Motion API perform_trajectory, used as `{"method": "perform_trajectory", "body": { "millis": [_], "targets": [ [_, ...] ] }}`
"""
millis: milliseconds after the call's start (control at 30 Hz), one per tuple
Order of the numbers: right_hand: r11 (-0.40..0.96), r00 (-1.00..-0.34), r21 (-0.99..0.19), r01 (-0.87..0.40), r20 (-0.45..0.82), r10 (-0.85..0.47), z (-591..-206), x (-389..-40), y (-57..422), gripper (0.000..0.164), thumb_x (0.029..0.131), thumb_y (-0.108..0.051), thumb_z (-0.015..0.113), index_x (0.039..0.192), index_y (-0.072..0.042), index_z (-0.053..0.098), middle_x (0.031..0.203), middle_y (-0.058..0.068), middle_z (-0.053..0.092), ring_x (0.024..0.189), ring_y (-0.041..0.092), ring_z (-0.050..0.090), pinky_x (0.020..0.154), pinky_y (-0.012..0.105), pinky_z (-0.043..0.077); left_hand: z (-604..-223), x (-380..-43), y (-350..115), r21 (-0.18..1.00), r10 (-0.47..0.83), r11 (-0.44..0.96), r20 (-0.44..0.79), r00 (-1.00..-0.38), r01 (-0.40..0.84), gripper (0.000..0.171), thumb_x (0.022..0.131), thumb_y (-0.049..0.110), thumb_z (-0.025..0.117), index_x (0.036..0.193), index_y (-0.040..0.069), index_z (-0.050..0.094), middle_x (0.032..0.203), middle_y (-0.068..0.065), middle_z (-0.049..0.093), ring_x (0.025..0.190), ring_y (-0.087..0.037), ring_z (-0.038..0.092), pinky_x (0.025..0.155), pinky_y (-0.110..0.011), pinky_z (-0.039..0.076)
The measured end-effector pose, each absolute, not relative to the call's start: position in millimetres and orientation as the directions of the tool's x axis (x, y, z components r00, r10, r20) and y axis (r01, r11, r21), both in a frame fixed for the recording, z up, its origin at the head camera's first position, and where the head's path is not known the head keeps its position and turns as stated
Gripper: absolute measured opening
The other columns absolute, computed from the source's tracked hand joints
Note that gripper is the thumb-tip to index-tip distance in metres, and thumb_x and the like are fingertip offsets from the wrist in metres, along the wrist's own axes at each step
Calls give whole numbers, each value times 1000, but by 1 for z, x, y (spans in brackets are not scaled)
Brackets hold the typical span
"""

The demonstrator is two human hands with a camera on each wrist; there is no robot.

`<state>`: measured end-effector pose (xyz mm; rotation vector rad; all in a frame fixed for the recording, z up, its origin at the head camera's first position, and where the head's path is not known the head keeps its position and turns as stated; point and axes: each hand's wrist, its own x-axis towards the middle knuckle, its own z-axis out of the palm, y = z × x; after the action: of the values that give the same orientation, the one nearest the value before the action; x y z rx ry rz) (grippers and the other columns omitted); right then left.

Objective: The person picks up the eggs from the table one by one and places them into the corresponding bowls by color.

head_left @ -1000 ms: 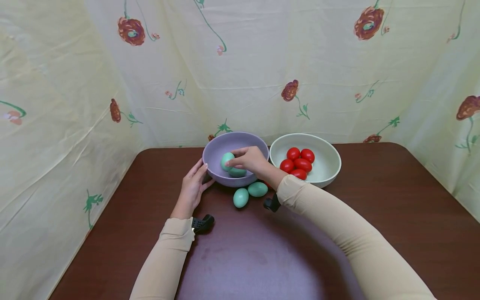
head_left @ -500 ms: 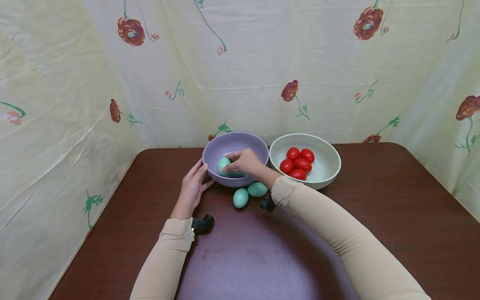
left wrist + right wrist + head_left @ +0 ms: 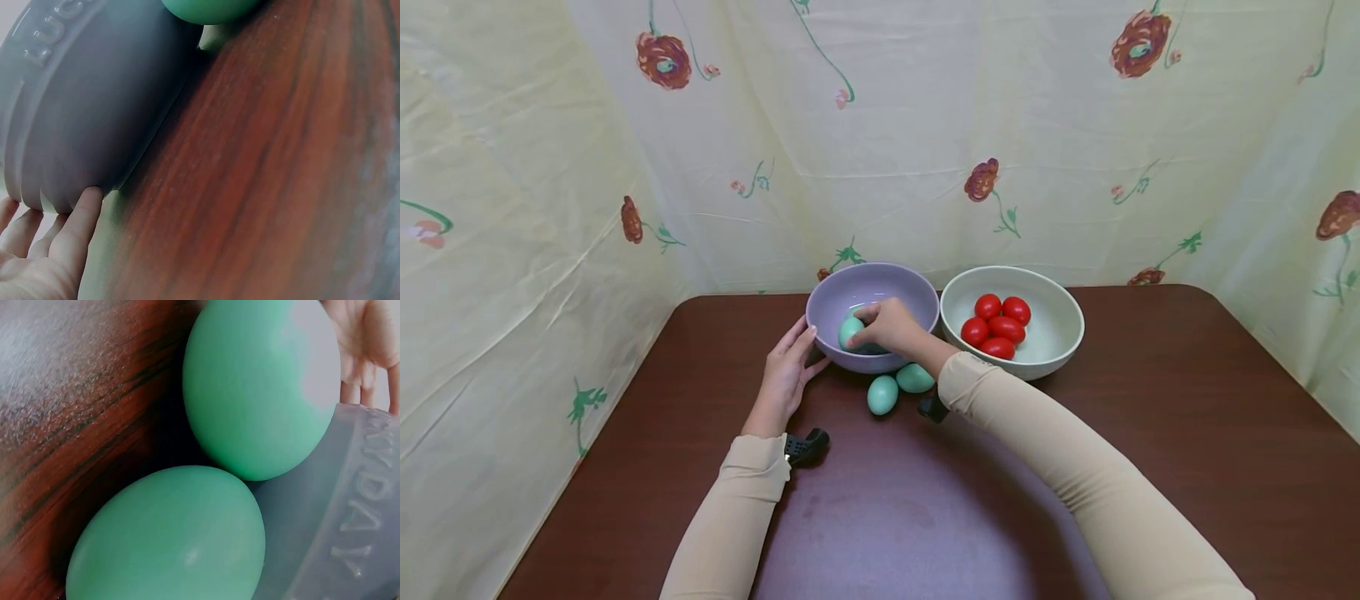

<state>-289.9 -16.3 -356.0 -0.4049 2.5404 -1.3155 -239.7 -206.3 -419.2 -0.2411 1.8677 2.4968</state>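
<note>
Deep inside the purple bowl [image 3: 902,283], my right hand [image 3: 895,325] pinches a green egg [image 3: 849,331] between thumb and fingers. A sliver of green shows behind that egg, mostly hidden by the hand. My left hand [image 3: 784,375] rests against the bowl's left outer side, fingers spread and fairly straight, thumb near the rim. In the left wrist view its fingertips touch the grey-looking bowl wall [image 3: 112,94]. Two more green eggs, one nearer [image 3: 882,395] and one to the right [image 3: 914,377], lie on the table in front of the bowl.
A pale white bowl [image 3: 1056,325] with several red eggs [image 3: 1006,329] stands close to the right of the purple one. Both are near the far edge of the dark brown table [image 3: 1187,400]. A flowered curtain [image 3: 887,200] hangs behind.
My right hand has moved slightly left and lower in the purple bowl, carrying the green egg with it. The left hand stays against the bowl.
</note>
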Motion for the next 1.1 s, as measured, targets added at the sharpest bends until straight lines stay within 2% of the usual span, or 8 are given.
{"method": "perform_trajectory", "body": {
  "millis": [233, 467, 1100],
  "targets": [
    [619, -927, -771, -147, -110, -357, -357, -292, -17, 55, 71, -23, 91, 122, -11, 72, 119, 4, 72, 117, 17, 64, 99, 30, 51, -419, -241, -206, 951, -85, -288, -139, -987, -109, 58, 102, 32, 57, 155, 22, 37, 159, 3, 39, 146, -13, 39, 111, -49, 44],
    [654, -924, -738, -166, -115, -365, -356, -292, -19, 53, 72, -21, 89, 121, -10, 72, 120, 4, 72, 127, 18, 59, 106, 31, 47, -420, -241, -206, 949, -83, -295, -138, -987, -108, 57, 102, 32, 57, 155, 22, 37, 160, 2, 38, 146, -13, 39, 111, -49, 44],
    [659, -913, -732, -173, -131, -386, -357, -291, -18, 50, 75, -18, 87, 121, -9, 72, 121, 6, 71, 126, 19, 60, 105, 31, 49, -419, -240, -204, 949, -93, -295, -146, -985, -113, 57, 102, 31, 57, 155, 22, 37, 160, 3, 38, 146, -12, 39, 110, -48, 44]
  ]
}}
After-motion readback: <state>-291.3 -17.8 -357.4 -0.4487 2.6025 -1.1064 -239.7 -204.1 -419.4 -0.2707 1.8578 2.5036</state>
